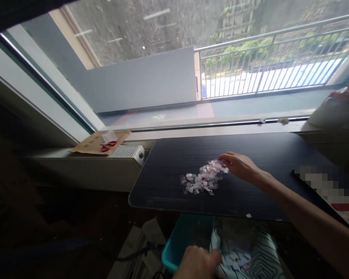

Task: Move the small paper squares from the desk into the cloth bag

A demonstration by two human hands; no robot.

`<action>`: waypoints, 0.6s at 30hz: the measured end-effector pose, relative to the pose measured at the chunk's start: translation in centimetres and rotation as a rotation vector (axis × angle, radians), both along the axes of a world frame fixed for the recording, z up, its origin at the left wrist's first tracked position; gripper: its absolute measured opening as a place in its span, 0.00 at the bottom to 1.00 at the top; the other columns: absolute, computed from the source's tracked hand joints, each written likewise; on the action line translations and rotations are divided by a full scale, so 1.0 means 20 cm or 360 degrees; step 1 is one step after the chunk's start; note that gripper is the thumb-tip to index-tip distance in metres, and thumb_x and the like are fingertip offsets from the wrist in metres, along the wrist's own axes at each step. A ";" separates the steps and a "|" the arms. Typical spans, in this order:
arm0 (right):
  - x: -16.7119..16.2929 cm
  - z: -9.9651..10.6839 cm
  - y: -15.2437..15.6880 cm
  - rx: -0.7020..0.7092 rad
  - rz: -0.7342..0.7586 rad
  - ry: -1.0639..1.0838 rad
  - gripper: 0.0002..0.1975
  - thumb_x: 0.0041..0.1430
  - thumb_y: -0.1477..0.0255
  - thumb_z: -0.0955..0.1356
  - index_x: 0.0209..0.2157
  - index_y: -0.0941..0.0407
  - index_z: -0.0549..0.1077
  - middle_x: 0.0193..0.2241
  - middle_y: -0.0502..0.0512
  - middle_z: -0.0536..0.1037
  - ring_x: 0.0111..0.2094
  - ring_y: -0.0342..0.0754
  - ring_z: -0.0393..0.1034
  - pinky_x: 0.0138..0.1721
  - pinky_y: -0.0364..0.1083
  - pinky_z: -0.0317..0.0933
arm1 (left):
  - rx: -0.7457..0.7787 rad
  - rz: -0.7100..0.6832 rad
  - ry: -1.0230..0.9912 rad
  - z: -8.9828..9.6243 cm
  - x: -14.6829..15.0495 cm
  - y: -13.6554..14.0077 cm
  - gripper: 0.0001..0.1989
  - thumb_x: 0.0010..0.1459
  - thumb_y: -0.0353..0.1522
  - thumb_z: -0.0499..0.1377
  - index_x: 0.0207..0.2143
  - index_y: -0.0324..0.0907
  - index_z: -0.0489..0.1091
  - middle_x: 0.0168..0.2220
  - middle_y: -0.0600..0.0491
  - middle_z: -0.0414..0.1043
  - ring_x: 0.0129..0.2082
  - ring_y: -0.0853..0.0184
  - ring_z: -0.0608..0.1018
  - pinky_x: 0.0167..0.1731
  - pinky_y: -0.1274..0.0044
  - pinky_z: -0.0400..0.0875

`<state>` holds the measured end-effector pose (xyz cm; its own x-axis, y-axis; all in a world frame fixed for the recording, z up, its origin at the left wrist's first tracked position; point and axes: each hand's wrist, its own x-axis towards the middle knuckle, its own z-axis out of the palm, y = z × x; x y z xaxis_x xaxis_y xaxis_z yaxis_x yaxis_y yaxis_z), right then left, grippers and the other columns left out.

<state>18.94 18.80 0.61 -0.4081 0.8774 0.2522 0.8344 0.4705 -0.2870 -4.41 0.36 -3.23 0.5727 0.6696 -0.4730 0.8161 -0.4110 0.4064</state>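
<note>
Below the near edge of the table, the left hand [197,261] has its fingers curled in; I cannot tell whether it holds something. Just beside it, on the left, is a turquoise plastic bin [167,257], whose inside is too dark to read. On the right is a pale bag with black curved lines [264,255], and small whitish scraps [235,260] lie inside it.

Farther, on the black rectangular tabletop [165,162], lies a loose pile of small white and pink pieces [205,176], well apart from the left hand. At its far right end the right hand [232,162] touches it, fingers close together; I cannot tell whether they pinch a piece.

Far left, red-handled scissors [105,148] lie on a flat brown paper envelope [88,143].
</note>
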 end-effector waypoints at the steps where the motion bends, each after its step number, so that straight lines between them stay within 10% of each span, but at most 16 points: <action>1: -0.02 0.00 0.01 -0.0006 0.0025 -0.0055 0.16 0.62 0.74 0.60 0.45 0.54 0.76 0.38 0.57 0.79 0.32 0.45 0.72 0.29 0.42 0.61 | 0.0041 -0.0015 -0.0013 -0.03 -0.01 0.00 0.15 0.54 0.45 0.59 0.38 0.45 0.71 0.28 0.52 0.76 0.31 0.59 0.78 0.29 0.78 0.67; 18: 0.09 -0.01 -0.29 -0.0161 -0.0088 0.0003 0.14 0.61 0.72 0.61 0.43 0.53 0.76 0.37 0.54 0.80 0.35 0.48 0.74 0.34 0.44 0.64 | -0.0180 -0.0025 -0.0040 0.12 -0.01 0.08 0.10 0.53 0.38 0.58 0.37 0.43 0.71 0.34 0.50 0.77 0.36 0.57 0.78 0.35 0.74 0.68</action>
